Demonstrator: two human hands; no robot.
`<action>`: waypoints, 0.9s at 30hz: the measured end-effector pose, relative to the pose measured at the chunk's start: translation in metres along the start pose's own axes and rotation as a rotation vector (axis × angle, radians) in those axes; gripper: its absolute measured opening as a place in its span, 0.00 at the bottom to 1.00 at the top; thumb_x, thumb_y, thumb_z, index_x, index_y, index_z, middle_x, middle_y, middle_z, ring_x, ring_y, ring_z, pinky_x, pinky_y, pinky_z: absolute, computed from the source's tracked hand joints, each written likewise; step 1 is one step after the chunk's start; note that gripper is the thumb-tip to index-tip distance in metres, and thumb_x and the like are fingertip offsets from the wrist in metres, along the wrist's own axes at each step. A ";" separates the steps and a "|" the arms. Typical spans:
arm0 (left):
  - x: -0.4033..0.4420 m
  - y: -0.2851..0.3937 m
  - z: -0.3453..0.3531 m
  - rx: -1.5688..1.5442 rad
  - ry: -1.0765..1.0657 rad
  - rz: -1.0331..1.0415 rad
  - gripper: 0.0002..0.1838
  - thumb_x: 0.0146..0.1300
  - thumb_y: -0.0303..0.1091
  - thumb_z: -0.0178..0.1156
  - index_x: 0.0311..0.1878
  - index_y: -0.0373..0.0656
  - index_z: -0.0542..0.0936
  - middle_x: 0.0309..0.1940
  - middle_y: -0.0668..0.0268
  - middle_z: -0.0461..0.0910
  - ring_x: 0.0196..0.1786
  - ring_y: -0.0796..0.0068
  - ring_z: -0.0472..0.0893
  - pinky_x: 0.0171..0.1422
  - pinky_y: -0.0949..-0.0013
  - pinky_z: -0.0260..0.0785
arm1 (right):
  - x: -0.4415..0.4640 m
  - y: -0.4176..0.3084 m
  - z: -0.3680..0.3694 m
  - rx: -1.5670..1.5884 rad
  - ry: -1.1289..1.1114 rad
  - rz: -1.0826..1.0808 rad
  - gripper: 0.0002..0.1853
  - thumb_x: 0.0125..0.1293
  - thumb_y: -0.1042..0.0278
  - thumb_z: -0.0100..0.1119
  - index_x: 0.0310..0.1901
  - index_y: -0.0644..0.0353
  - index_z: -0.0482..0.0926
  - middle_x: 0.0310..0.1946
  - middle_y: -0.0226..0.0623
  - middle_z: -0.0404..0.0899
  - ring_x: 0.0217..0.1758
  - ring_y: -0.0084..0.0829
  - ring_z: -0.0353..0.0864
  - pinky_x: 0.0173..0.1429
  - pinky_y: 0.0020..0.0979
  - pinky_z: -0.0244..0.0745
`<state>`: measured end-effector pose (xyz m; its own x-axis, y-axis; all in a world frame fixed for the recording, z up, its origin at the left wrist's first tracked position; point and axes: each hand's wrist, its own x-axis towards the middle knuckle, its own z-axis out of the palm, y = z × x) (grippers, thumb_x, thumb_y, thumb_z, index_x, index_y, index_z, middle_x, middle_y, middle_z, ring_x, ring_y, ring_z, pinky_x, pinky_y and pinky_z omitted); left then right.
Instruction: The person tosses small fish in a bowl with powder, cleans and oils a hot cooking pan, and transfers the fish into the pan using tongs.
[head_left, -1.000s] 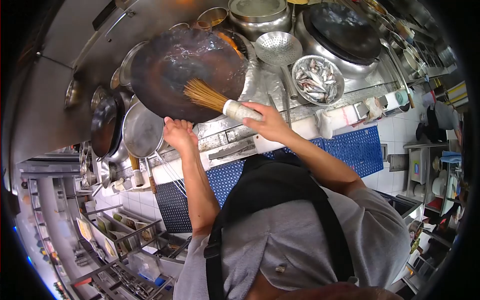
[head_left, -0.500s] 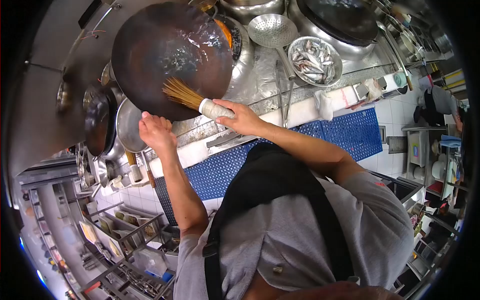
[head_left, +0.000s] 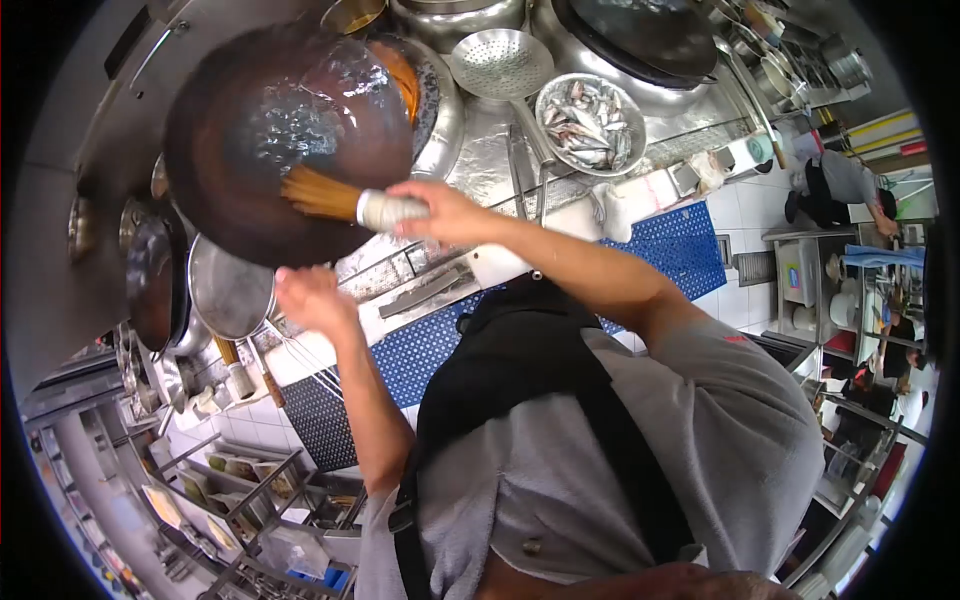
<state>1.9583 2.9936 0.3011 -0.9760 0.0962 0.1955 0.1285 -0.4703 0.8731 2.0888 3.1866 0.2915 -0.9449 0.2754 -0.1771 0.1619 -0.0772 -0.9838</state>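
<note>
A large dark wok (head_left: 215,185) with water swirling in it is tilted over the stove at the upper left. My left hand (head_left: 315,300), blurred by motion, is closed at the wok's near rim; the exact grip is partly hidden. In my right hand (head_left: 440,212) is a bamboo wok brush, its bound pale handle inside my fingers. The brush's bristles (head_left: 322,193) are down inside the wok, near the water.
An orange glow (head_left: 400,78) shows at the burner beside the wok. A perforated skimmer (head_left: 500,62) and a bowl of small fish (head_left: 590,122) sit to the right. A metal strainer (head_left: 230,285) and another bamboo brush (head_left: 236,372) are at left. A person (head_left: 845,185) stands far right.
The view has shifted, moving the stove things left in the picture. The wok has tipped, with the water gathered in motion. My left hand has moved lower in view; the brush remains in my right hand.
</note>
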 end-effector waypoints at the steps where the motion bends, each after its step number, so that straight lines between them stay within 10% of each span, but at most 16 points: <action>1: 0.008 -0.024 0.008 -0.054 0.024 -0.062 0.16 0.73 0.31 0.51 0.27 0.48 0.61 0.13 0.74 0.58 0.14 0.83 0.58 0.18 0.73 0.51 | 0.016 -0.011 -0.017 -0.135 0.055 -0.060 0.35 0.63 0.57 0.70 0.69 0.52 0.68 0.47 0.37 0.81 0.23 0.20 0.77 0.22 0.23 0.74; 4: 0.037 -0.097 0.016 -0.250 0.120 -0.157 0.14 0.65 0.23 0.50 0.24 0.48 0.63 0.12 0.70 0.63 0.13 0.76 0.63 0.19 0.69 0.57 | 0.075 -0.062 -0.066 -0.564 0.143 -0.421 0.35 0.57 0.53 0.72 0.67 0.49 0.74 0.63 0.44 0.77 0.65 0.43 0.76 0.70 0.39 0.69; 7: 0.040 -0.109 0.060 -0.273 0.381 -0.312 0.22 0.79 0.41 0.45 0.24 0.46 0.66 0.13 0.67 0.65 0.14 0.71 0.64 0.20 0.63 0.63 | 0.133 -0.151 -0.086 -0.924 0.274 -0.519 0.31 0.54 0.51 0.64 0.64 0.36 0.77 0.52 0.44 0.84 0.52 0.48 0.84 0.59 0.43 0.78; 12: 0.050 -0.120 0.070 -0.483 0.451 -0.601 0.18 0.81 0.41 0.39 0.31 0.45 0.63 0.20 0.70 0.62 0.21 0.75 0.63 0.27 0.66 0.65 | 0.278 -0.155 -0.094 -1.065 0.454 -0.641 0.35 0.59 0.52 0.66 0.69 0.39 0.71 0.50 0.48 0.84 0.52 0.48 0.84 0.55 0.44 0.78; 14: 0.048 -0.121 0.063 -0.581 0.423 -0.599 0.16 0.80 0.38 0.42 0.33 0.43 0.64 0.22 0.68 0.65 0.24 0.73 0.69 0.31 0.64 0.69 | 0.339 -0.073 -0.072 -1.156 0.547 -0.197 0.37 0.55 0.53 0.69 0.69 0.39 0.71 0.49 0.48 0.84 0.53 0.48 0.84 0.55 0.44 0.78; 16: 0.052 -0.101 0.058 -0.411 0.456 -0.798 0.12 0.78 0.37 0.47 0.36 0.43 0.67 0.24 0.67 0.69 0.27 0.71 0.73 0.35 0.64 0.71 | 0.312 -0.030 -0.041 -1.270 0.058 -0.168 0.39 0.50 0.55 0.74 0.68 0.43 0.73 0.52 0.50 0.82 0.55 0.50 0.82 0.59 0.44 0.77; 20: 0.040 -0.074 0.038 0.954 0.137 0.395 0.08 0.66 0.32 0.62 0.44 0.40 0.77 0.35 0.59 0.77 0.43 0.58 0.76 0.52 0.52 0.67 | 0.256 -0.030 -0.081 -1.289 -0.304 -0.409 0.39 0.51 0.54 0.74 0.68 0.43 0.74 0.56 0.51 0.81 0.59 0.49 0.81 0.63 0.43 0.74; 23: 0.033 -0.049 0.057 1.337 -0.419 0.201 0.12 0.64 0.41 0.64 0.37 0.41 0.84 0.39 0.61 0.80 0.52 0.54 0.72 0.57 0.50 0.61 | 0.270 -0.112 -0.160 -1.497 0.142 0.014 0.31 0.56 0.52 0.69 0.63 0.49 0.77 0.49 0.47 0.85 0.50 0.44 0.86 0.54 0.43 0.80; 26: 0.036 -0.069 0.051 1.403 -0.576 0.103 0.13 0.64 0.42 0.63 0.34 0.41 0.85 0.39 0.60 0.81 0.53 0.55 0.71 0.56 0.49 0.59 | 0.317 -0.087 -0.119 -1.337 0.568 -0.136 0.29 0.58 0.50 0.65 0.60 0.52 0.78 0.46 0.44 0.86 0.50 0.45 0.86 0.54 0.43 0.80; 27: 0.039 -0.071 0.053 1.390 -0.598 0.093 0.13 0.64 0.42 0.63 0.34 0.41 0.85 0.40 0.60 0.81 0.53 0.55 0.70 0.56 0.48 0.59 | 0.330 -0.060 -0.098 -1.486 0.378 -0.151 0.27 0.59 0.51 0.65 0.59 0.53 0.78 0.46 0.45 0.86 0.48 0.46 0.86 0.54 0.43 0.80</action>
<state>1.9202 3.0768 0.2707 -0.7862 0.6061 0.1208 0.5766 0.6490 0.4964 1.7954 3.3756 0.2891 -0.8903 0.4291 0.1526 0.4195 0.9031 -0.0921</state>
